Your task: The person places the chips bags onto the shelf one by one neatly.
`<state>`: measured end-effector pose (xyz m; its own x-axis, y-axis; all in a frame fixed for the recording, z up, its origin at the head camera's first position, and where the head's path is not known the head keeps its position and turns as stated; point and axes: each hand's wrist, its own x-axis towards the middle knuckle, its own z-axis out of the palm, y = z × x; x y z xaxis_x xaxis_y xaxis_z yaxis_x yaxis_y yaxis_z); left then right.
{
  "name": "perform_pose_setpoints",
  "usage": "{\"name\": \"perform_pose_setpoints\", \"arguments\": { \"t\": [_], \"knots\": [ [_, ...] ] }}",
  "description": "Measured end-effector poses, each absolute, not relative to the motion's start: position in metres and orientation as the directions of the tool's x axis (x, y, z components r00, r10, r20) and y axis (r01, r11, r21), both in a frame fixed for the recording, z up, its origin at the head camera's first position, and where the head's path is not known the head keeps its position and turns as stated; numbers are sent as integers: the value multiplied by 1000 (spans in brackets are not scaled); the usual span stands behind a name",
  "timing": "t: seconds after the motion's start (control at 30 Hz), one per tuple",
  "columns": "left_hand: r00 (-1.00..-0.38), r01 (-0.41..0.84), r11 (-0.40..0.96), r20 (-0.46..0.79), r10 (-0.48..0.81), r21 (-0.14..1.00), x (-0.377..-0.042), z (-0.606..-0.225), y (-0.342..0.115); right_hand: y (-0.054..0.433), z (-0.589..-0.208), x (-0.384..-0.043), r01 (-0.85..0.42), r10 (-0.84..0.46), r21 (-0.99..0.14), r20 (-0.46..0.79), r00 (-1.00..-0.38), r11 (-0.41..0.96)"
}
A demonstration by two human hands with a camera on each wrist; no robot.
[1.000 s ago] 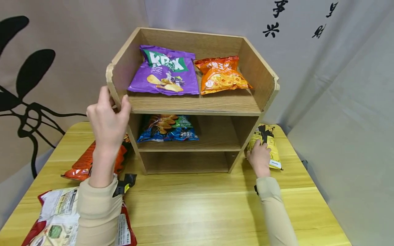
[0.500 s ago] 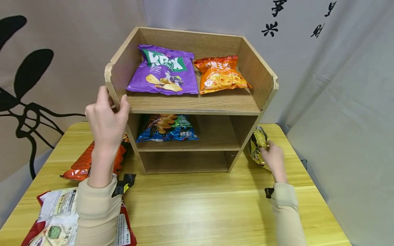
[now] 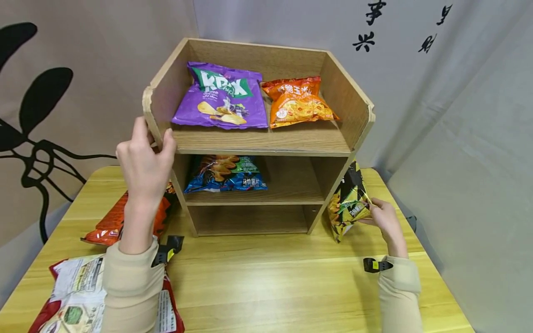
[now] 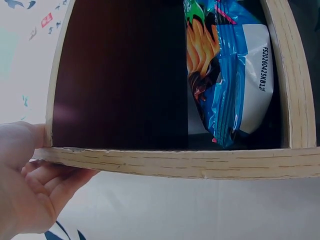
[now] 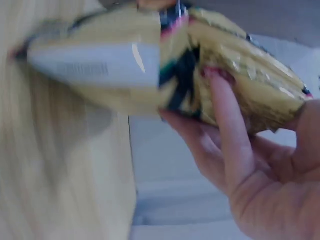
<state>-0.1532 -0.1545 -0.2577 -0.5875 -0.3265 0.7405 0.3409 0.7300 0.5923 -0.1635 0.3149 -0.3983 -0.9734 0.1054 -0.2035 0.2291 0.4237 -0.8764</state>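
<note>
Yellow-black bag (image 3: 347, 203) | right hand (image 3: 386, 219) pinches it | left hand (image 3: 145, 159) grips wooden shelf (image 3: 260, 140)

Wooden table (image 3: 258, 282) before me, light yellowish grain, rounded back corners. Three-tier wooden shelf (image 3: 262, 151) stands on it. On table to my left: red-orange bag (image 3: 109, 222) beside shelf, white-and-red bag (image 3: 79, 291) nearer me. Top tier (image 3: 308, 138) of shelf: purple bag (image 3: 222, 99), smaller orange bag (image 3: 300, 104) to its right. Middle tier (image 3: 291, 196): blue bag (image 3: 226, 175), left side.
</note>
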Motion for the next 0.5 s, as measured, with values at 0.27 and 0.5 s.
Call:
{"name": "perform_pose_setpoints", "arguments": {
  "t": [0.27,0.5],
  "knots": [
    [-585,343,732,744,-324,589,-153,-258,-155,345,-413,-157,358,-94,-877,-405,-909,320],
    [-593,343,728,738,-321,593,-153,-258,-155,359,-412,-147,400,161,-706,-382,-910,585]
  ]
}}
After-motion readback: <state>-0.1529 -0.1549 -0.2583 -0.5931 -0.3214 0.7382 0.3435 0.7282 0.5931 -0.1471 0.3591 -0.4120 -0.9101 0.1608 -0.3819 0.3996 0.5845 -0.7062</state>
